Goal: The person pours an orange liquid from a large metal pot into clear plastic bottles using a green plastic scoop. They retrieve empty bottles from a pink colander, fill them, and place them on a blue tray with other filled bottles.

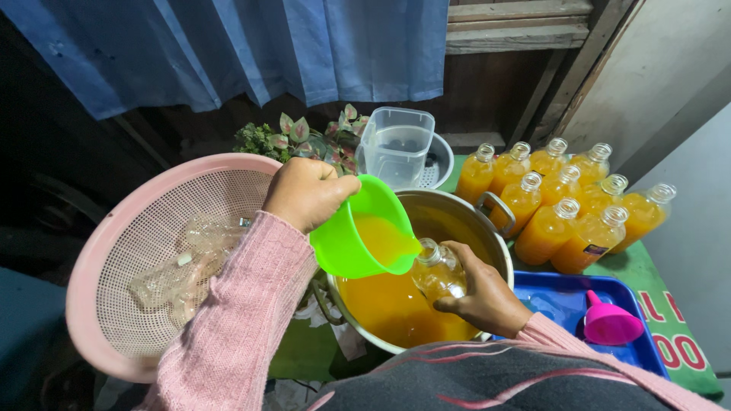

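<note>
Head view: left hand, pink sleeve, grip closed around the rim of a green scoop cup, tilted toward the right, orange liquid inside running to its lip. The lip sits right at the mouth of a small clear bottle. Right hand has its grip wrapped around that bottle from the right side, holding it slightly tilted over the big steel pot. The pot holds orange liquid, bottle and cup both above it. Can't tell how full the bottle is.

Left of the pot: pink plastic mesh basket with empty clear bottles lying in it. Behind the pot: clear plastic jug, standing in a white bowl, leafy plant beside it. Right of the pot: a cluster of filled orange bottles without caps, standing upright on the green tabletop. Front right: blue tray with a pink funnel lying on it, spout pointing up-left. Blue curtain at the back.
</note>
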